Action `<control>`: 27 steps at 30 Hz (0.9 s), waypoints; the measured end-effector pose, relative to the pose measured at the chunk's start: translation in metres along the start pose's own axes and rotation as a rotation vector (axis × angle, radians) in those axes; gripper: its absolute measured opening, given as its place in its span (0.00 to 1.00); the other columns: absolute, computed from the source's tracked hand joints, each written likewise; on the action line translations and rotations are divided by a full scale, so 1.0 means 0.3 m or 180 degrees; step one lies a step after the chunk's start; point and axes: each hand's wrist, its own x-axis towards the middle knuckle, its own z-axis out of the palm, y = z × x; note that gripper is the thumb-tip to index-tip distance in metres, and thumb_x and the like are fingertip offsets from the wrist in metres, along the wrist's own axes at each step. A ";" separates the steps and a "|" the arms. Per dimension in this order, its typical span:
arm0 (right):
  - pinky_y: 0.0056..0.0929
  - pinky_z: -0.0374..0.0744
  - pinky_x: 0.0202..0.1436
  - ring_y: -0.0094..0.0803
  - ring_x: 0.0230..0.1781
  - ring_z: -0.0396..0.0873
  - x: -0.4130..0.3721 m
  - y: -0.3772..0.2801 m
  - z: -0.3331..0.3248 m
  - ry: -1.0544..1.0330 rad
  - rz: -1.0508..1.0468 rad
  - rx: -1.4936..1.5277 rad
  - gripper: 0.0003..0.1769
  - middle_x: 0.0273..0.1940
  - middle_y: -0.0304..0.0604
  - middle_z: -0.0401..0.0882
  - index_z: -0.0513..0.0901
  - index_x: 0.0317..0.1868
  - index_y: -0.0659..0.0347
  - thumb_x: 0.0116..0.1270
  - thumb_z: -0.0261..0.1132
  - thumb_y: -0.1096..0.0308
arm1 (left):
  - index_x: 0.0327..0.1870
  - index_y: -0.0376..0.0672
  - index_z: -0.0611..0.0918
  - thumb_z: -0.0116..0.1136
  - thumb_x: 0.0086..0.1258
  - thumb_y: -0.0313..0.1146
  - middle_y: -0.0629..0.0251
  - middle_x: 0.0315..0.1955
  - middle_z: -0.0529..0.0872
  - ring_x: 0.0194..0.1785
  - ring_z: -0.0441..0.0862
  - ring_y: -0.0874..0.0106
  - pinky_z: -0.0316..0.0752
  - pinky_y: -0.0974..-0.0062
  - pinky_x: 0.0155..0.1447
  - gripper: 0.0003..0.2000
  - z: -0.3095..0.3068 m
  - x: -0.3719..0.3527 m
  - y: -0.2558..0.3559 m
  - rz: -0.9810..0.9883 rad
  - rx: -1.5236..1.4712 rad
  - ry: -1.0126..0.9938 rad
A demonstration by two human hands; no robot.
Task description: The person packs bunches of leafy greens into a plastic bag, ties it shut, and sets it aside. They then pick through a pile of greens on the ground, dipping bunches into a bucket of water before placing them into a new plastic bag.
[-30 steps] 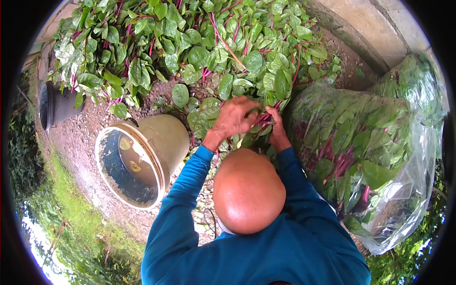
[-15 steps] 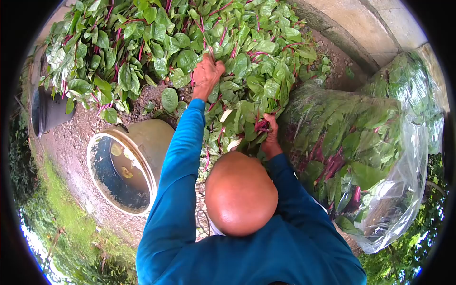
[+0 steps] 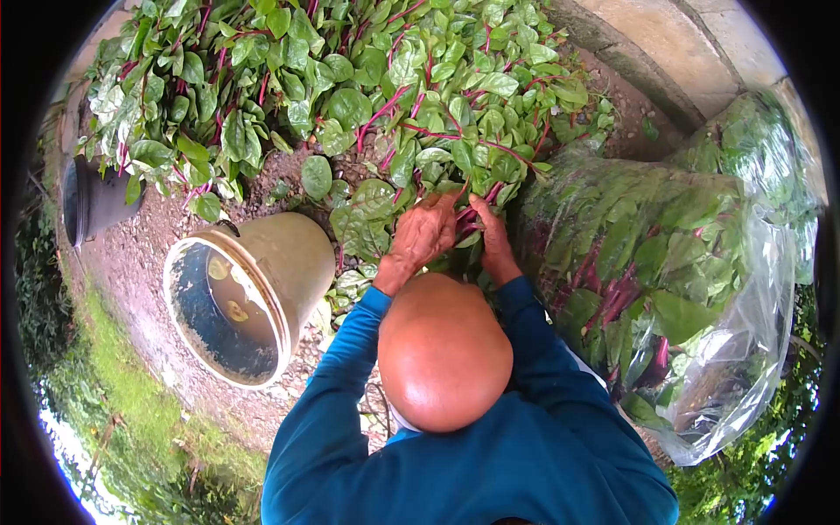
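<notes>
The right hand (image 3: 493,241) has its grip closed around a bunch of purple-red stems (image 3: 493,192), the thumb lying along them. The stems run through this grip, showing above it and in the gap toward the left hand (image 3: 423,233). That hand is just beside, fingers bent in toward the bunch; whether its grip holds a stem I cannot tell. Leafy plants (image 3: 350,109) spread over the soil beyond both hands. A pale bucket (image 3: 293,262) is left of the left hand, and a clear bag (image 3: 761,297) full of greens is right of the right hand.
</notes>
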 end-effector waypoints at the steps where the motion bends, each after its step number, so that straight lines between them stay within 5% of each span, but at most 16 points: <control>1: 0.28 0.76 0.54 0.26 0.49 0.78 -0.004 -0.003 -0.004 0.0038 -0.0061 -0.0280 0.28 0.52 0.38 0.81 0.80 0.59 0.61 0.68 0.66 0.49 | 0.61 0.40 0.76 0.54 0.59 0.21 0.48 0.38 0.83 0.39 0.81 0.47 0.77 0.53 0.42 0.24 0.004 0.002 -0.008 -0.0045 0.0022 -0.0050; 4: 0.30 0.71 0.64 0.29 0.59 0.75 0.000 0.023 -0.033 -0.0085 -0.0402 -0.0712 0.32 0.59 0.42 0.77 0.77 0.64 0.65 0.69 0.64 0.49 | 0.59 0.42 0.78 0.56 0.56 0.24 0.49 0.37 0.83 0.38 0.83 0.49 0.80 0.55 0.39 0.24 -0.015 0.008 0.001 0.0194 0.0514 -0.0066; 6: 0.30 0.66 0.69 0.30 0.64 0.71 0.006 0.058 -0.062 -0.0681 -0.1568 -0.1455 0.35 0.62 0.45 0.75 0.75 0.65 0.68 0.69 0.64 0.48 | 0.58 0.42 0.78 0.56 0.57 0.25 0.50 0.38 0.83 0.39 0.83 0.49 0.80 0.55 0.42 0.24 -0.048 0.014 -0.001 0.0420 0.0561 -0.0207; 7: 0.30 0.66 0.69 0.30 0.64 0.71 -0.012 0.024 -0.024 -0.0700 -0.1565 -0.1456 0.35 0.62 0.45 0.75 0.75 0.65 0.68 0.69 0.64 0.48 | 0.57 0.42 0.78 0.56 0.57 0.26 0.50 0.38 0.83 0.40 0.83 0.49 0.80 0.55 0.44 0.23 -0.070 0.021 0.008 0.0649 0.0603 -0.0353; 9: 0.31 0.71 0.65 0.31 0.59 0.76 -0.039 -0.046 0.038 -0.0276 -0.0332 -0.1057 0.34 0.58 0.46 0.79 0.75 0.64 0.66 0.69 0.63 0.47 | 0.55 0.41 0.79 0.56 0.57 0.27 0.50 0.39 0.83 0.41 0.83 0.49 0.79 0.54 0.46 0.21 -0.112 0.030 0.055 0.0634 0.0628 -0.0537; 13: 0.32 0.77 0.58 0.33 0.49 0.81 -0.038 -0.042 0.020 -0.0521 -0.0559 -0.0935 0.29 0.49 0.44 0.83 0.79 0.57 0.62 0.67 0.65 0.47 | 0.51 0.39 0.80 0.55 0.58 0.31 0.50 0.40 0.82 0.45 0.82 0.50 0.77 0.52 0.48 0.18 -0.135 0.095 0.019 0.0499 0.0120 -0.1305; 15: 0.34 0.80 0.49 0.33 0.40 0.82 0.002 -0.041 0.016 -0.0052 0.0368 -0.0089 0.24 0.41 0.42 0.83 0.80 0.49 0.58 0.64 0.66 0.47 | 0.50 0.41 0.80 0.55 0.59 0.31 0.50 0.40 0.81 0.46 0.80 0.49 0.76 0.52 0.49 0.17 -0.074 0.149 -0.118 0.0739 -0.0127 0.0090; 17: 0.35 0.81 0.49 0.34 0.40 0.82 0.007 -0.027 0.004 -0.0010 0.0425 0.0032 0.24 0.40 0.42 0.82 0.79 0.48 0.57 0.63 0.67 0.47 | 0.51 0.44 0.80 0.59 0.60 0.35 0.51 0.41 0.81 0.48 0.79 0.48 0.75 0.54 0.53 0.17 -0.093 0.248 -0.193 0.0254 0.0587 0.0703; 20: 0.36 0.82 0.48 0.35 0.40 0.82 -0.007 -0.022 -0.005 0.0023 0.0359 0.0176 0.23 0.40 0.42 0.82 0.79 0.47 0.57 0.62 0.67 0.48 | 0.50 0.46 0.80 0.60 0.59 0.37 0.54 0.45 0.80 0.52 0.77 0.51 0.72 0.53 0.56 0.17 -0.104 0.317 -0.252 0.0337 0.1500 0.0548; 23: 0.36 0.82 0.47 0.35 0.40 0.83 -0.037 -0.048 0.005 -0.0015 0.0220 0.0374 0.24 0.41 0.43 0.83 0.79 0.48 0.58 0.62 0.67 0.48 | 0.47 0.46 0.80 0.61 0.58 0.38 0.56 0.49 0.79 0.55 0.74 0.54 0.69 0.52 0.59 0.16 -0.167 0.348 -0.244 0.0645 0.1560 0.0019; 26: 0.36 0.82 0.46 0.36 0.40 0.83 -0.033 -0.029 -0.033 0.0070 0.0144 0.0569 0.25 0.42 0.44 0.83 0.79 0.50 0.59 0.62 0.67 0.47 | 0.43 0.45 0.80 0.62 0.57 0.36 0.57 0.46 0.79 0.54 0.75 0.55 0.70 0.54 0.58 0.13 -0.265 0.298 -0.126 0.0485 0.1365 0.0299; 27: 0.36 0.82 0.45 0.36 0.40 0.83 -0.032 -0.025 -0.045 0.0017 0.0203 0.0341 0.26 0.43 0.44 0.84 0.80 0.50 0.60 0.62 0.67 0.47 | 0.42 0.44 0.81 0.61 0.55 0.36 0.53 0.40 0.82 0.47 0.80 0.54 0.73 0.53 0.49 0.13 -0.266 0.273 -0.134 0.0449 0.1119 0.0433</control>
